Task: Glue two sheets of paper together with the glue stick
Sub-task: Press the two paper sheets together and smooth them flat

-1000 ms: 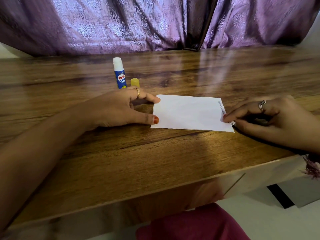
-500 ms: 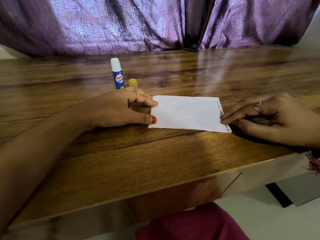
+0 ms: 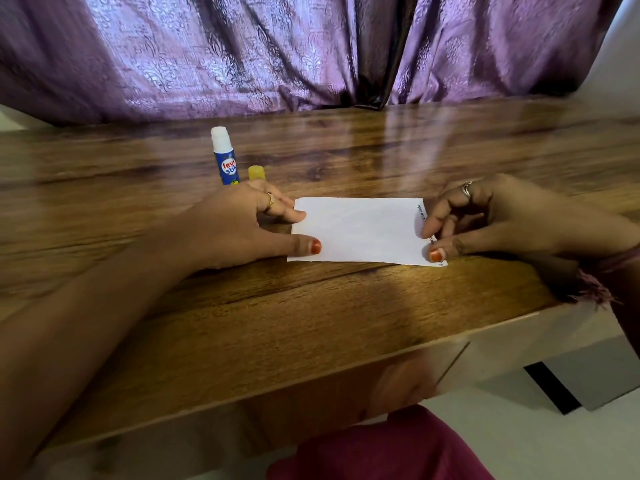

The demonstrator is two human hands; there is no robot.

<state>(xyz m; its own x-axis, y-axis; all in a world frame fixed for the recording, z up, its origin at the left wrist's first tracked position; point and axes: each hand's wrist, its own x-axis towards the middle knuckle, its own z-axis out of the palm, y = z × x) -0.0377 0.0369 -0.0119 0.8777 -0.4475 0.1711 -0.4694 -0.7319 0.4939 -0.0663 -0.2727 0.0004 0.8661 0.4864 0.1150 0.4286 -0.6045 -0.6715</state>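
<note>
A white sheet of paper (image 3: 360,230) lies flat on the wooden table (image 3: 311,323); a strip of a printed sheet shows beneath it along its right edge. My left hand (image 3: 242,226) rests on the table, its thumb and a fingertip pressing the paper's left edge. My right hand (image 3: 485,220) has its thumb and fingertips on the paper's right edge, over the printed strip. Behind my left hand the blue and white glue stick (image 3: 224,157) stands upright without its cap. Its yellow cap (image 3: 257,173) stands just to the right of it.
A purple curtain (image 3: 311,50) hangs along the table's far edge. The table's front edge runs close to my body, with a dark red garment (image 3: 381,448) below it and pale floor at the lower right.
My right hand has shifted its grip on the paper's right edge, the thumb now pressing the near right corner. My left thumb has slid onto the paper's left edge.
</note>
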